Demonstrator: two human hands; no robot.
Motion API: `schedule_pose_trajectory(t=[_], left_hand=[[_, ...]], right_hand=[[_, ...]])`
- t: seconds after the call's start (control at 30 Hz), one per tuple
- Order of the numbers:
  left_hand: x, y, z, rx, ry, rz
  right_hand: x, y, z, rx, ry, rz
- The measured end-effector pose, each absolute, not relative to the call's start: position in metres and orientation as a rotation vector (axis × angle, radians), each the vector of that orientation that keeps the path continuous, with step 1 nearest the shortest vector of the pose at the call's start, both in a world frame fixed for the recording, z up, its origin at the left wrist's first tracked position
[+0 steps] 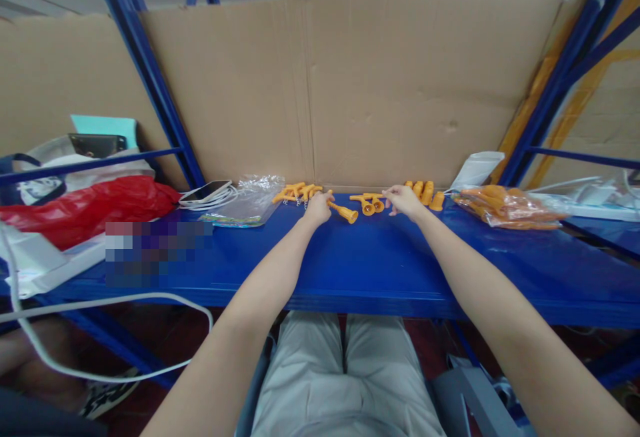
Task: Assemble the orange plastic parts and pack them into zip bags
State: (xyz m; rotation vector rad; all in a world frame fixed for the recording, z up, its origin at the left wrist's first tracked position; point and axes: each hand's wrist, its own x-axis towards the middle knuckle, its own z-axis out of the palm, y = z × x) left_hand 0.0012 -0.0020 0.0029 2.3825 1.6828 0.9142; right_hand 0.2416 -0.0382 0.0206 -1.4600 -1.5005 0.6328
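- Left hand (319, 209): fingers curled, pinching the narrow end of an orange horn (346, 214); flared mouth angled rightward from the fingertips and toward the viewer, low over the blue worktop (360, 263).
- Right hand (404, 200): thumb and forefinger slightly parted at the tips, close to the horns on their left; cannot tell whether pinching a stem.
- Between both hands' fingers: pair of horns (369, 207), lying side by side, mouths toward the viewer.
- Just left of the left fingers: cluster of orange stems (299, 191), small metallic-looking bits along the lower side.
- Just right of the right fingers: row of orange cups (427, 193), partly hidden by the hand.
- Farther left of the left fingers: clear plastic bag (253, 202), coiled white cable (207, 201), then red bag (100, 207).
- Farther right of the right fingers: transparent bag of orange pieces (507, 205).
- Farthest, behind all fingers: upright cardboard panel (390, 90).
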Motion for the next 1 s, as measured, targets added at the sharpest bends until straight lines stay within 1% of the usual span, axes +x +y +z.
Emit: schedule_pose_trajectory(t=[0.1, 0.23, 0.33, 0.4, 0.6, 0.8, 0.9, 1.0], left_hand=[[0.005, -0.002, -0.001, 2.402, 1.551, 0.97], [0.015, -0.005, -0.004, 2.545, 1.37, 0.914], [0.021, -0.012, -0.001, 2.567, 1.378, 0.9], [0.024, -0.016, 0.002, 2.557, 1.401, 0.875], [0.027, -0.022, 0.004, 2.564, 1.341, 0.731], [0.031, -0.023, -0.002, 2.607, 1.271, 0.672], [0.034, -0.024, -0.005, 2.588, 1.295, 0.649], [0.035, -0.025, -0.006, 2.571, 1.328, 0.576]], right_hand=[[0.245, -0.034, 0.018, -1.524, -1.564, 0.488], [0.252, -0.03, 0.014, -1.631, -1.702, 0.184], [0.255, -0.027, 0.013, -1.712, -1.739, -0.008], [0.256, -0.027, 0.013, -1.763, -1.736, -0.059], [0.256, -0.026, 0.011, -1.767, -1.895, -0.013], [0.25, -0.023, 0.003, -1.564, -2.055, 0.133], [0.248, -0.022, -0.001, -1.483, -2.052, 0.174], [0.249, -0.022, -0.002, -1.523, -2.013, 0.2]])
